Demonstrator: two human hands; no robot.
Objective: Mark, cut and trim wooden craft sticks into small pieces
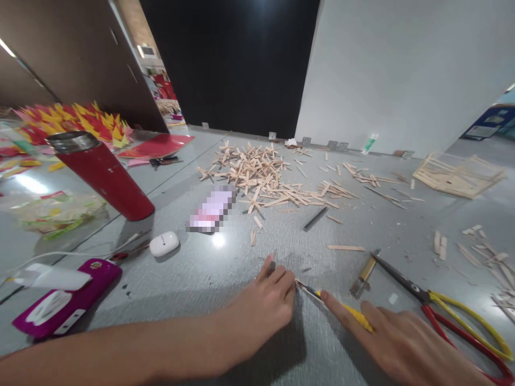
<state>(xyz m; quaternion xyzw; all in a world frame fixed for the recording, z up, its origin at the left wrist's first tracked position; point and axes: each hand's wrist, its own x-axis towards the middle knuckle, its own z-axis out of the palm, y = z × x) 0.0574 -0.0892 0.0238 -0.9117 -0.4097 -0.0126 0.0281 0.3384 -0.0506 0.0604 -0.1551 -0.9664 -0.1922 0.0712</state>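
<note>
Near the front centre of the grey table (189,300), my left hand (273,295) is closed, its fingers curled down toward the surface; what they pinch is hidden. My right hand (386,332) holds a yellow-handled cutter (356,316), index finger stretched along it. The cutter's tip points left and lies close to my left fingers, beside a thin wooden strip. Right of it are a brass-coloured metal piece (364,276) and open scissors (422,295) with one yellow and one red handle. A single wooden stick (346,247) lies beyond the hands.
Behind is a heap of wooden sticks (257,171). To the left are a phone (213,209), white earbud case (164,244), red flask (104,179) and purple power bank (96,276). A stick frame (454,177) stands at right, before a pale panel (402,75).
</note>
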